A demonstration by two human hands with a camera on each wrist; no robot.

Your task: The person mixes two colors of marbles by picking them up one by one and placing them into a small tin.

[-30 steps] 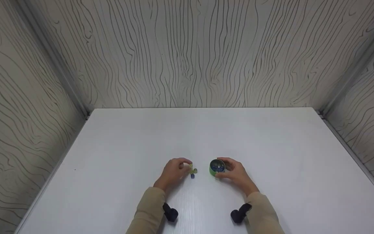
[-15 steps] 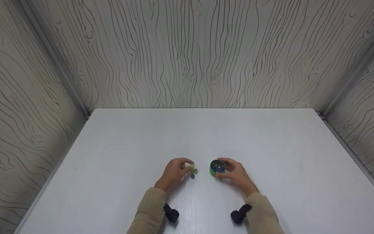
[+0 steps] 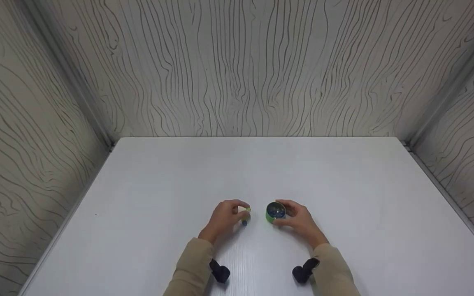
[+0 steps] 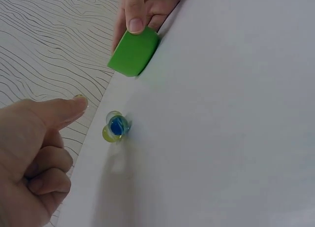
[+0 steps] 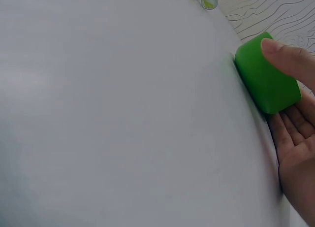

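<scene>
My left hand (image 3: pixel 225 217) pinches a small yellow-green marble (image 3: pixel 248 209) between thumb and forefinger, raised over the table. In the left wrist view the thumb hides most of that marble. Just below it, several glass marbles lie bunched on the table, a blue marble (image 4: pixel 118 125) in front and a clear marble with a yellow-green swirl (image 5: pixel 209 2) among them. My right hand (image 3: pixel 299 218) grips the side of a small green cup (image 3: pixel 270 218), thumb near and fingers beyond. The cup stands on the table, with dark bluish marbles inside that are too small to tell apart.
Both hands work over a white table (image 3: pixel 237 168). Patterned panels (image 3: pixel 237 70) rise behind it and at both sides. A black wrist camera (image 3: pixel 220 273) sits by the left sleeve, another black camera (image 3: pixel 303 273) by the right.
My left hand has lifted the yellow-green marble from the bunch and moved slightly right, towards the cup. The right hand and the cup have stayed in place.
</scene>
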